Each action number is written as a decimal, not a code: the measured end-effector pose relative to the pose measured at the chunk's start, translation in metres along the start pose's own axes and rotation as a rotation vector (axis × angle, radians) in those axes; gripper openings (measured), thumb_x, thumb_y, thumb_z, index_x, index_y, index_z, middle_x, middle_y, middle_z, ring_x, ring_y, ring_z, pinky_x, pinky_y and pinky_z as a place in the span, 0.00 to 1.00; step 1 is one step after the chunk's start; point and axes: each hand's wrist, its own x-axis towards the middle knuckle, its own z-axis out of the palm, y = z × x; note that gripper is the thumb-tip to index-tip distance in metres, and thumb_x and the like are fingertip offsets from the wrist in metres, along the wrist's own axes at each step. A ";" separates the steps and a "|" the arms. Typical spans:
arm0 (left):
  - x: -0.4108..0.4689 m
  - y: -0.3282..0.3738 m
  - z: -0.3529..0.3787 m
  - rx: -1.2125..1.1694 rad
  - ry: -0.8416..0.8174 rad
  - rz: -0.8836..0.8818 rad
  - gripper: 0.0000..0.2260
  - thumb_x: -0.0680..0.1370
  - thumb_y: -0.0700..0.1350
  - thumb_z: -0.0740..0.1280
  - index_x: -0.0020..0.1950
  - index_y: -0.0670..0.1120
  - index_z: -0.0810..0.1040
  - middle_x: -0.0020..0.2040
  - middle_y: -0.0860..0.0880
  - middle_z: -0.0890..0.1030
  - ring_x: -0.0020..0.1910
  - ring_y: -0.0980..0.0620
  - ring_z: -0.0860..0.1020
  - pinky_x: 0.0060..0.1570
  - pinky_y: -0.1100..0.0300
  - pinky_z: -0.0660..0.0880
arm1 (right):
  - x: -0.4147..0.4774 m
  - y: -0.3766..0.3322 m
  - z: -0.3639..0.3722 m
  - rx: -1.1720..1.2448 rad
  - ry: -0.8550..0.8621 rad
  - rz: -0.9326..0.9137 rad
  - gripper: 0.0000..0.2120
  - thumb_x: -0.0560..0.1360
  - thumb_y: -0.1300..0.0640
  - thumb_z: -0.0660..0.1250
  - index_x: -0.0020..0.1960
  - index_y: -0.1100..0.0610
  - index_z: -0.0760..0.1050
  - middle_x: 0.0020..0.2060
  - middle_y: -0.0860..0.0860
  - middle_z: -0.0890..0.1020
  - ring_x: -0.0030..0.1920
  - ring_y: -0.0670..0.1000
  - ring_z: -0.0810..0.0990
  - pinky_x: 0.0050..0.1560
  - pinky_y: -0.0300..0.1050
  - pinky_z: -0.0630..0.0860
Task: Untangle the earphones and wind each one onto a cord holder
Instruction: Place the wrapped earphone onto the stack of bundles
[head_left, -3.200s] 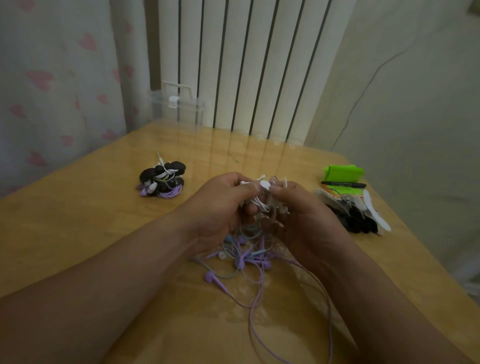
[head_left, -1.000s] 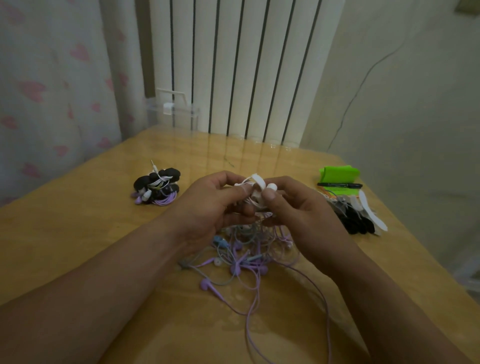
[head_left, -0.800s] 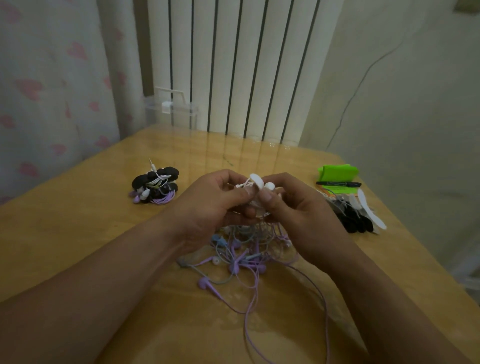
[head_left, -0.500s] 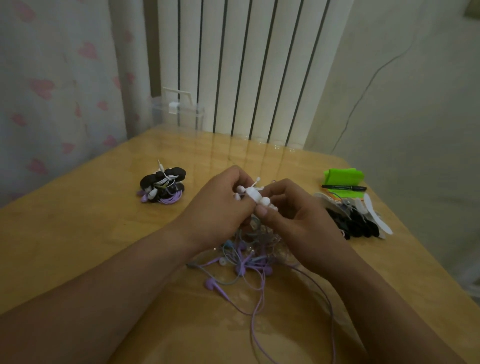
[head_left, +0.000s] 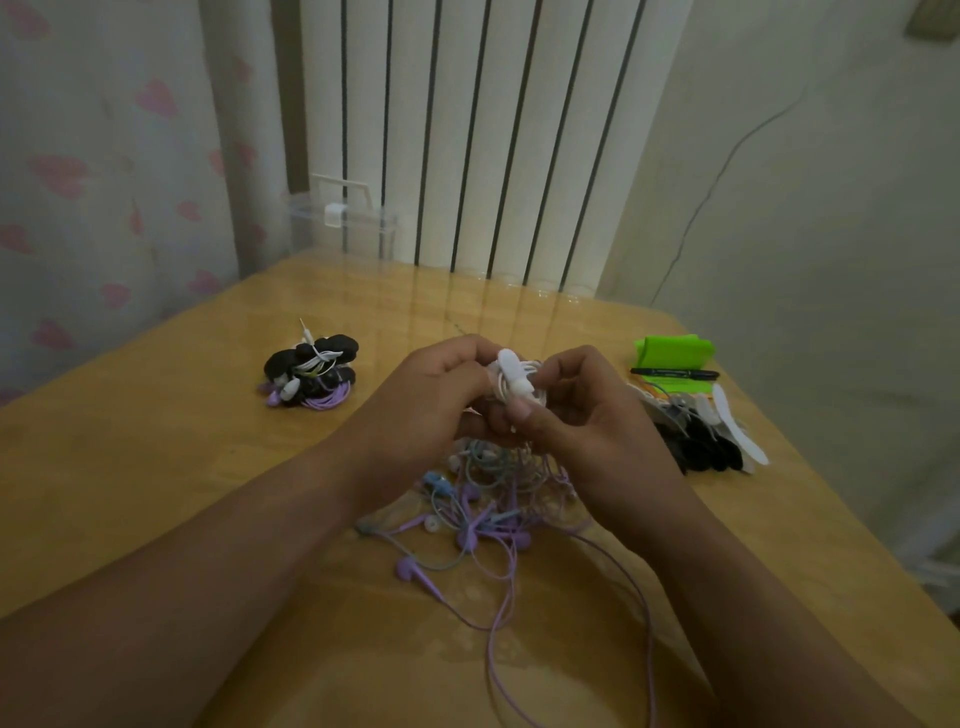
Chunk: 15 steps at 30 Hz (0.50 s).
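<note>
Holder (head_left: 513, 381), one, between left hand (head_left: 431, 408), right hand (head_left: 589, 423)

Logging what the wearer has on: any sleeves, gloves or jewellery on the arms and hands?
The left forearm and right forearm are bare, no sleeves in view. The left hand and right hand wear no gloves; no rings, watch or bracelet shows.

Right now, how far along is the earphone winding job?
Done: a pile of wound earphones lies to the left. In hand: the left hand and right hand both hold a white holder with white cord coiled on it. Left: a purple and blue tangle below the hands, and unused holders at right.
</note>
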 end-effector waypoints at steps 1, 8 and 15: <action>0.001 -0.001 0.001 -0.012 -0.002 -0.001 0.12 0.87 0.41 0.59 0.60 0.40 0.82 0.56 0.34 0.83 0.51 0.33 0.80 0.60 0.39 0.81 | 0.000 0.000 0.001 -0.003 0.018 -0.001 0.12 0.79 0.57 0.74 0.57 0.58 0.73 0.47 0.53 0.86 0.48 0.50 0.86 0.47 0.43 0.82; 0.001 -0.011 0.004 0.092 -0.045 0.003 0.11 0.85 0.52 0.64 0.62 0.49 0.80 0.54 0.46 0.86 0.54 0.47 0.85 0.59 0.45 0.82 | -0.003 0.004 0.002 -0.272 -0.002 -0.041 0.12 0.79 0.47 0.73 0.58 0.49 0.75 0.47 0.46 0.85 0.49 0.47 0.85 0.47 0.50 0.84; 0.004 -0.013 0.004 -0.106 -0.064 -0.068 0.15 0.86 0.49 0.62 0.62 0.39 0.80 0.46 0.45 0.82 0.39 0.54 0.76 0.44 0.60 0.78 | 0.004 0.002 0.002 0.079 0.190 0.142 0.08 0.85 0.53 0.64 0.63 0.51 0.74 0.44 0.52 0.87 0.42 0.54 0.86 0.40 0.49 0.82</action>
